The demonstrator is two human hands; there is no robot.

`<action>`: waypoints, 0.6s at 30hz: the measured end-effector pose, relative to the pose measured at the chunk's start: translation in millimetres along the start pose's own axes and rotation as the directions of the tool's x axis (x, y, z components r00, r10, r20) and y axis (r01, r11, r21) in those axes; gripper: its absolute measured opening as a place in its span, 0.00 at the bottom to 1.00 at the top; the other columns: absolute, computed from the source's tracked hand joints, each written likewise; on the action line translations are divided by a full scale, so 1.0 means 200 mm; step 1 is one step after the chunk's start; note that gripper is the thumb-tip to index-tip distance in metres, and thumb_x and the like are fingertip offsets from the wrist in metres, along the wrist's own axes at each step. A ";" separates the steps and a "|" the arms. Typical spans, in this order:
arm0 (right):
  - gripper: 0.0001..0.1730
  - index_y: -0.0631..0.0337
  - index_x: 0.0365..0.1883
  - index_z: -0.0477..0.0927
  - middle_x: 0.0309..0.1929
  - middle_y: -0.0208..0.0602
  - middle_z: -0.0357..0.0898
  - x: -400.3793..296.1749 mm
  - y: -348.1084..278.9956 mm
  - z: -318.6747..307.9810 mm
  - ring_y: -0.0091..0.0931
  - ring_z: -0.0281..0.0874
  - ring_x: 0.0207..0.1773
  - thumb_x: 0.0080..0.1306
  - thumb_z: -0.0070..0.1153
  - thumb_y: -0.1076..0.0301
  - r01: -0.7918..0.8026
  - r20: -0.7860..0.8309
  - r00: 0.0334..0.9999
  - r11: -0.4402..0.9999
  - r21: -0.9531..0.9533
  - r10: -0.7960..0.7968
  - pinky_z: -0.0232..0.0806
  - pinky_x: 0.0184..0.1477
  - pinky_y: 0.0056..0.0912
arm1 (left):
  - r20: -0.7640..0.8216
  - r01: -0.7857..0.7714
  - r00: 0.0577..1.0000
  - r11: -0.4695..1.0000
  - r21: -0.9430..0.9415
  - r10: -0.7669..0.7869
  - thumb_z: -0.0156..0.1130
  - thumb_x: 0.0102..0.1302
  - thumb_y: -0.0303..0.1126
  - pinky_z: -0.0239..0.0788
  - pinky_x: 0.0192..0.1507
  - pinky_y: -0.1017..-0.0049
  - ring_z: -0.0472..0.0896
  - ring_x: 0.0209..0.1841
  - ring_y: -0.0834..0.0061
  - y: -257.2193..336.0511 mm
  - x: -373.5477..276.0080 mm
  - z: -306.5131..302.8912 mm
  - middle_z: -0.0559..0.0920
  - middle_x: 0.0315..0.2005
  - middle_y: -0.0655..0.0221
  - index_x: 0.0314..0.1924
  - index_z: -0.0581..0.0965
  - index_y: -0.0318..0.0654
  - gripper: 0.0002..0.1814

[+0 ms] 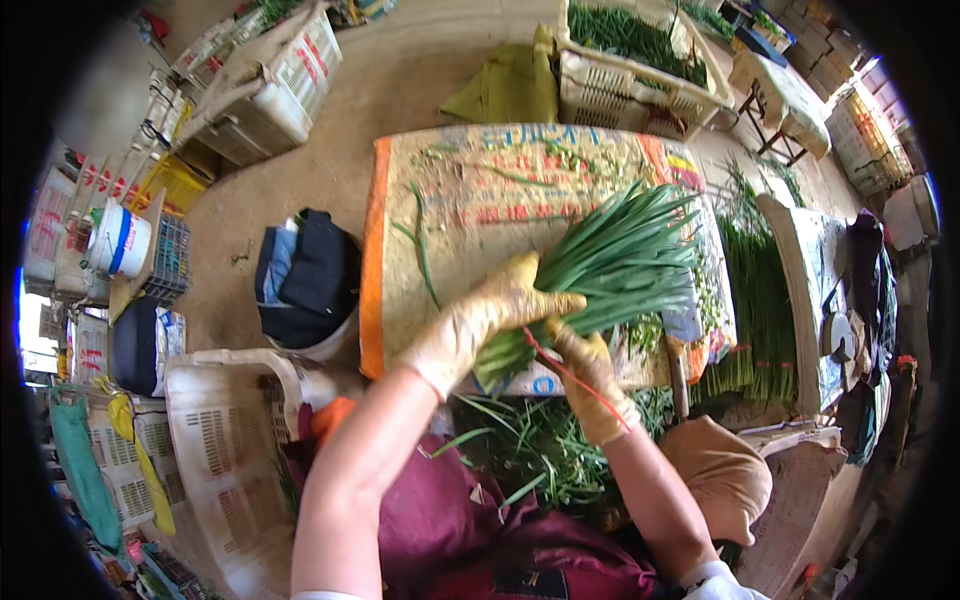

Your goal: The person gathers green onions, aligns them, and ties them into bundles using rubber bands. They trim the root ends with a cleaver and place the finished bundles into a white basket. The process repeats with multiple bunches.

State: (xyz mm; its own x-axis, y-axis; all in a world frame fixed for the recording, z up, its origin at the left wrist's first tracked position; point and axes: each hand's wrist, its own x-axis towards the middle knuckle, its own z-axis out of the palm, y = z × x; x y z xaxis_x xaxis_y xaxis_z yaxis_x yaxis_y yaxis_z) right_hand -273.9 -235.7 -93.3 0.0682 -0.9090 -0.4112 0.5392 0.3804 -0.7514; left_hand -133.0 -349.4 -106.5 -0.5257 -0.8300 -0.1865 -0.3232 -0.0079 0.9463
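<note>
A bundle of long green stalks (622, 255), which look like garlic chives, is held over a low work table (480, 262) covered with a printed sack. My left hand (510, 300), in a yellowed glove, grips the bundle near its cut lower end, palm down. A thin red tie (551, 361) crosses the stalks beside it, and its tail runs over my right glove towards the wrist. Close under the bundle, my right hand (592, 379), also gloved, has its fingers curled at the tie. Its fingertips are partly hidden. A few loose leaves (421, 240) lie on the sack.
Cut greens (551, 450) lie in a heap below the table's near edge. Tied bundles (757, 300) stand at the right. A plastic crate of greens (637, 60) is beyond the table. Left are a bucket with dark cloth (311, 277) and an open crate (225, 450).
</note>
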 end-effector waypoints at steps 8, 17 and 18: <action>0.36 0.66 0.60 0.71 0.54 0.35 0.78 -0.21 -0.25 0.08 0.27 0.75 0.55 0.54 0.73 0.72 0.089 0.186 0.981 0.985 -0.146 -0.061 0.68 0.60 0.33 | -0.472 -0.333 0.870 0.876 -0.350 0.142 0.81 0.48 0.34 0.64 0.66 0.68 0.71 0.63 0.64 0.38 -0.47 0.19 0.72 0.61 0.55 0.70 0.59 0.34 0.53; 0.28 0.64 0.60 0.74 0.59 0.36 0.75 -0.28 -0.50 0.21 0.31 0.73 0.62 0.64 0.65 0.62 0.294 0.504 0.861 0.875 -0.384 -0.068 0.64 0.65 0.37 | -0.076 0.012 0.957 -0.297 -0.955 0.280 0.62 0.69 0.46 0.70 0.64 0.61 0.72 0.64 0.62 0.76 -0.57 0.01 0.69 0.67 0.61 0.73 0.58 0.46 0.38; 0.28 0.64 0.60 0.74 0.60 0.36 0.75 -0.26 -0.49 0.22 0.31 0.72 0.62 0.64 0.65 0.62 0.474 0.570 0.810 0.731 -0.490 -0.143 0.64 0.65 0.36 | -0.194 -0.173 0.972 -0.154 -0.973 0.130 0.57 0.72 0.48 0.72 0.62 0.61 0.74 0.62 0.62 0.71 -0.56 0.03 0.70 0.66 0.62 0.71 0.61 0.43 0.34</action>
State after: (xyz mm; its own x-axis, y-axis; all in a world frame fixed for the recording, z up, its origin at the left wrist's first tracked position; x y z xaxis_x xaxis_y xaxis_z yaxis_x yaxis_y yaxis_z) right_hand -293.5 -232.2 23.8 0.4564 -0.8872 0.0681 0.0150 -0.0689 -0.9975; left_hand -124.8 -253.7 46.8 -0.4007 -0.9162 -0.0073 0.9063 -0.3975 0.1438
